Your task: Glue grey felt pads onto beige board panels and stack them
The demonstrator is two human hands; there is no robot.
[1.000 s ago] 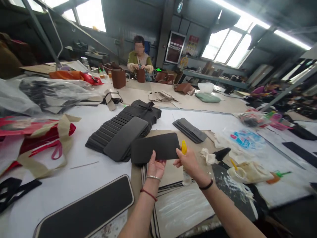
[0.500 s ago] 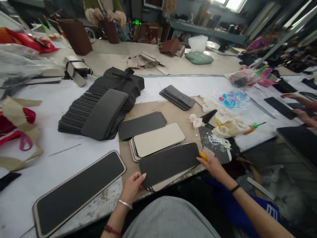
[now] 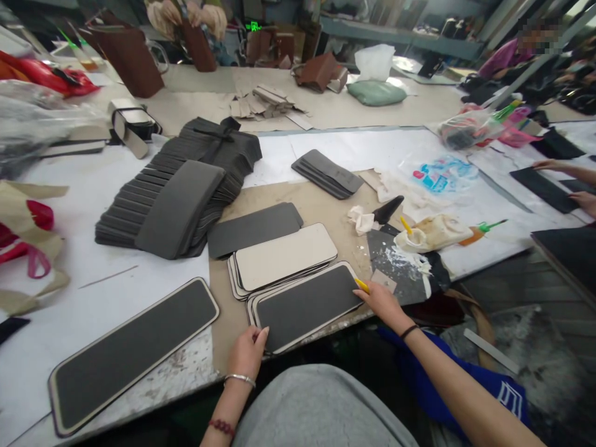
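A dark grey rounded panel [image 3: 307, 304] lies on top of a beige board with a pale rim showing round it, at the near edge of the brown work mat [image 3: 326, 205]. My left hand [image 3: 246, 351] has bent fingers pinching the panel's left end. My right hand [image 3: 382, 301] rests at the panel's right end, closed round a small yellow-tipped tool [image 3: 361, 285]. Just behind lies a stack of beige boards [image 3: 284, 254] and one loose dark panel [image 3: 254, 228].
A big pile of dark panels [image 3: 177, 192] sits left of the mat, a small stack [image 3: 326, 174] behind it, a long rimmed piece [image 3: 130, 347] at front left. A glue pot [image 3: 433, 233] and smeared black board [image 3: 395, 267] are right. A co-worker's hands [image 3: 559, 166] work far right.
The dark panel came down from in front of me onto the beige board at the mat's near edge, now squared within its rim. My view tilted down toward the table.
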